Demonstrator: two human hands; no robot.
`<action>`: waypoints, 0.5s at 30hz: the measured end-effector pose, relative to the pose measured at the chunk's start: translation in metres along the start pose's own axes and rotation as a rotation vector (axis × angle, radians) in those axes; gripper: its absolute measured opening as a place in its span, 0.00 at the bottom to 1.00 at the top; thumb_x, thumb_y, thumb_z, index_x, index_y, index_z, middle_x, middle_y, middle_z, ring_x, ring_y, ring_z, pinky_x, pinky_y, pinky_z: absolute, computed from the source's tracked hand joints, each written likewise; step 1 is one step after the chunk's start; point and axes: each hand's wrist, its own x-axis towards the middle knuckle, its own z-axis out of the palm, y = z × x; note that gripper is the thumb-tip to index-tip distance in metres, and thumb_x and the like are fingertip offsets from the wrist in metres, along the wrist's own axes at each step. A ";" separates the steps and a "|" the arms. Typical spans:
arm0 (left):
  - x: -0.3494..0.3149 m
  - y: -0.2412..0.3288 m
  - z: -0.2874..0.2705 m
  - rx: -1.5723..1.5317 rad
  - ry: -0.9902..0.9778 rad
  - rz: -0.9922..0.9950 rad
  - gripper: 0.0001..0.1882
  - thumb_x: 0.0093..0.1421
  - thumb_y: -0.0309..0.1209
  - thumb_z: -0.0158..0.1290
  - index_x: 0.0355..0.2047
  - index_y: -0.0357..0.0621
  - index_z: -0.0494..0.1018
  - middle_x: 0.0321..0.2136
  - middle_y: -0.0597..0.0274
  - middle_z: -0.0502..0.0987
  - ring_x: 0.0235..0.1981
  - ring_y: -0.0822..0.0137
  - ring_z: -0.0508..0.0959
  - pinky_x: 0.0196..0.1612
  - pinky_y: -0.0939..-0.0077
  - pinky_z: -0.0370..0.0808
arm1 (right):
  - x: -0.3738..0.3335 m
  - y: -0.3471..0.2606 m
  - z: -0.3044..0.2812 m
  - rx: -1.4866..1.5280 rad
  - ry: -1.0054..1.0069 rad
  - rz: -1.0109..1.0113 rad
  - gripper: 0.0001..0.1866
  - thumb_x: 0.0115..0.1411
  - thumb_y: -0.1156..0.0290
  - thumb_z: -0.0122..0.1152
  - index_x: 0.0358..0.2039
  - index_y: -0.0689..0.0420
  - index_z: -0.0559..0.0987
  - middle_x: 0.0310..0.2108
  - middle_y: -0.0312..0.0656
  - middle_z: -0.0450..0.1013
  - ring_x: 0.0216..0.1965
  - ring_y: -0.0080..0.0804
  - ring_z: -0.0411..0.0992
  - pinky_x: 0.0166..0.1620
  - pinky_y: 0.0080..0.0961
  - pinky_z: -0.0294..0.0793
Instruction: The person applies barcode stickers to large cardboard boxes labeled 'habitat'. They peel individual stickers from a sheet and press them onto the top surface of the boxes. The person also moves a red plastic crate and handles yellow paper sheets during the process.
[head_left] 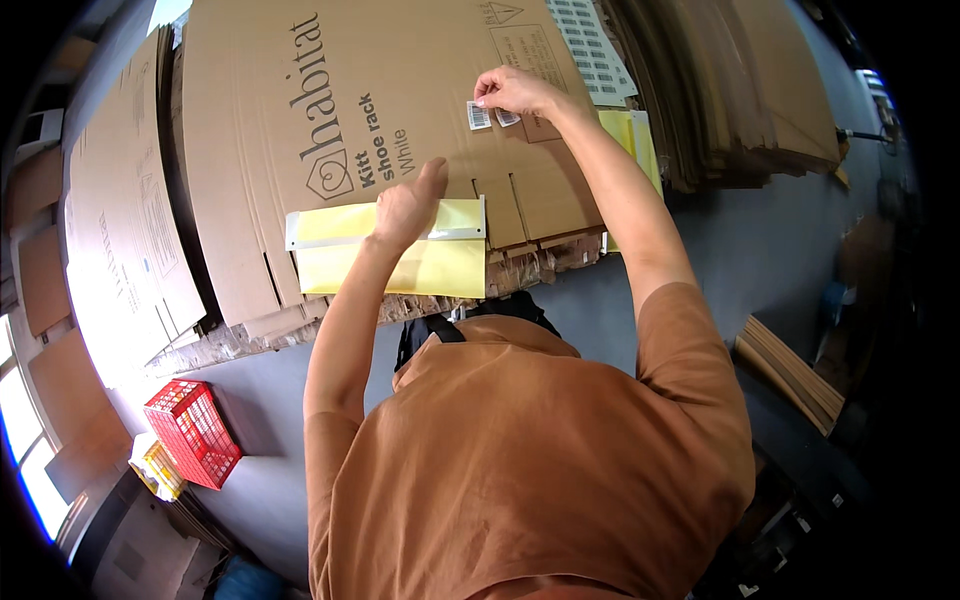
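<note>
and it's a big flattened brown cardboard carton (240, 150) filling the middle, red plastic crate (195, 432) down near left! the yellow mailer (390, 270) lies across the carton's near edge, a sheet of barcode labels (590, 45) far right. here's the left hand (403, 213) over the mailer's flap, fingers curled; whether it grips anything, i cannot tell. farther off to the right, the right hand (515, 92) has thumb and finger pinched together on a white barcode label (479, 118), a second label (508, 118) just beside it, over the carton.
</note>
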 end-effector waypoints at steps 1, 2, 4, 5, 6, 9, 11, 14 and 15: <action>0.001 -0.004 -0.002 -0.054 0.014 0.026 0.18 0.65 0.34 0.45 0.55 0.56 0.63 0.23 0.51 0.79 0.25 0.43 0.78 0.28 0.49 0.74 | 0.005 0.002 0.001 0.018 -0.029 -0.018 0.08 0.58 0.69 0.60 0.33 0.60 0.79 0.28 0.37 0.76 0.31 0.23 0.71 0.35 0.23 0.70; 0.004 -0.013 0.001 -0.090 0.020 0.031 0.19 0.66 0.35 0.45 0.57 0.57 0.63 0.24 0.52 0.79 0.26 0.44 0.78 0.29 0.51 0.74 | 0.010 0.005 0.001 0.036 -0.056 -0.035 0.08 0.58 0.69 0.60 0.33 0.60 0.79 0.28 0.37 0.76 0.31 0.23 0.71 0.35 0.24 0.70; 0.014 -0.007 -0.008 -0.097 -0.024 0.027 0.20 0.66 0.35 0.45 0.58 0.59 0.62 0.24 0.51 0.80 0.27 0.44 0.78 0.30 0.52 0.74 | 0.015 0.015 0.002 0.050 -0.080 -0.033 0.08 0.56 0.68 0.62 0.33 0.58 0.80 0.29 0.37 0.77 0.32 0.26 0.73 0.36 0.25 0.71; 0.018 -0.004 -0.013 -0.100 -0.047 0.028 0.20 0.66 0.36 0.45 0.58 0.59 0.62 0.25 0.51 0.80 0.27 0.44 0.79 0.31 0.53 0.74 | 0.018 0.020 0.006 0.047 -0.080 -0.021 0.08 0.54 0.68 0.63 0.33 0.57 0.80 0.30 0.38 0.77 0.33 0.28 0.74 0.37 0.27 0.72; 0.024 0.006 -0.019 -0.039 -0.110 -0.004 0.23 0.66 0.38 0.45 0.61 0.64 0.60 0.26 0.51 0.80 0.28 0.45 0.79 0.32 0.53 0.75 | 0.021 0.013 0.005 0.037 -0.084 -0.017 0.09 0.52 0.67 0.64 0.33 0.56 0.81 0.31 0.39 0.78 0.34 0.30 0.75 0.38 0.28 0.74; 0.041 0.021 -0.010 0.034 -0.105 0.128 0.24 0.66 0.43 0.45 0.63 0.68 0.59 0.29 0.52 0.80 0.29 0.47 0.79 0.32 0.54 0.75 | 0.013 -0.003 0.002 -0.078 -0.070 0.004 0.09 0.55 0.67 0.62 0.33 0.59 0.79 0.29 0.38 0.77 0.32 0.27 0.74 0.36 0.26 0.72; 0.052 0.028 -0.002 0.110 -0.146 0.086 0.27 0.66 0.48 0.45 0.64 0.71 0.57 0.31 0.54 0.80 0.31 0.49 0.80 0.35 0.55 0.76 | 0.016 0.001 0.007 -0.089 -0.048 0.001 0.09 0.54 0.68 0.62 0.32 0.59 0.79 0.29 0.40 0.77 0.31 0.29 0.74 0.36 0.27 0.72; 0.059 0.038 0.007 0.178 -0.162 0.020 0.27 0.65 0.50 0.45 0.64 0.71 0.58 0.31 0.55 0.80 0.32 0.50 0.80 0.36 0.54 0.76 | 0.016 0.002 0.011 -0.168 -0.008 0.027 0.12 0.53 0.66 0.63 0.37 0.58 0.78 0.29 0.43 0.77 0.32 0.33 0.75 0.37 0.29 0.72; 0.058 0.040 0.006 0.181 -0.166 -0.005 0.27 0.65 0.51 0.44 0.64 0.71 0.58 0.31 0.55 0.80 0.32 0.50 0.80 0.37 0.54 0.76 | 0.012 -0.003 0.015 -0.275 0.101 0.044 0.15 0.53 0.66 0.64 0.40 0.57 0.76 0.29 0.43 0.77 0.32 0.33 0.75 0.37 0.30 0.72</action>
